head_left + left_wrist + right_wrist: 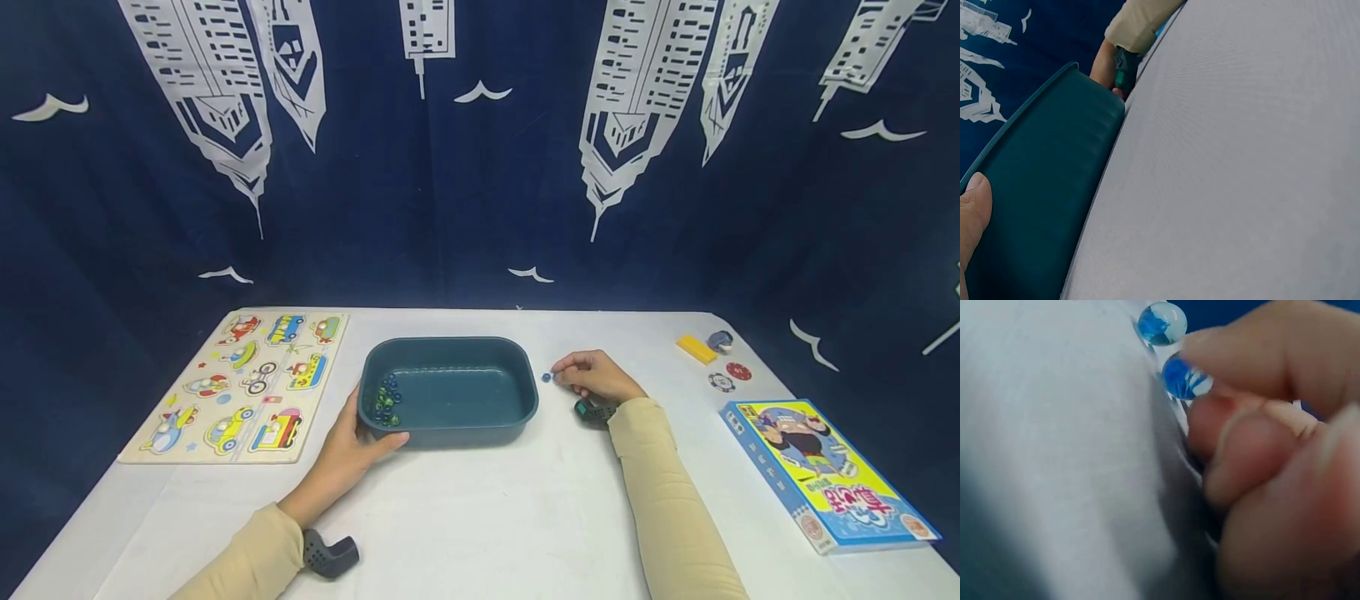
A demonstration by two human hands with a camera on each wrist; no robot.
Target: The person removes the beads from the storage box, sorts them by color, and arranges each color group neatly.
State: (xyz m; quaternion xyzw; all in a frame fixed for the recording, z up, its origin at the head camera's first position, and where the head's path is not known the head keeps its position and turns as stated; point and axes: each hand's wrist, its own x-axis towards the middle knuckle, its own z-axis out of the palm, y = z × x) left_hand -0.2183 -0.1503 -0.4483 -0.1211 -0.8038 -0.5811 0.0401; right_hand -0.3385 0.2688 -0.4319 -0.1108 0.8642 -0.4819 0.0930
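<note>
A dark teal plastic basin (446, 435) stands on the white table. My left hand (352, 446) grips its near left corner, the thumb lying along the front wall; the left wrist view shows that thumb (975, 206) against the basin. Inside, several dark blue and green marbles (387, 400) lie gathered at the left end. Right of the basin, my right hand (596, 377) pinches a clear marble with blue and white swirls (1182, 378) between its fingertips, down at the tabletop. A second blue-and-white marble (1162, 324) lies just beside it, apart from the fingers.
At the left lies a wooden puzzle board (247, 387) with vehicle pictures. On the far right are a yellow block (697, 349), a small blue-grey object (720, 341), a red chip (738, 371) and a black-and-white chip (722, 382). Nearer lies a blue-and-yellow game box (828, 475).
</note>
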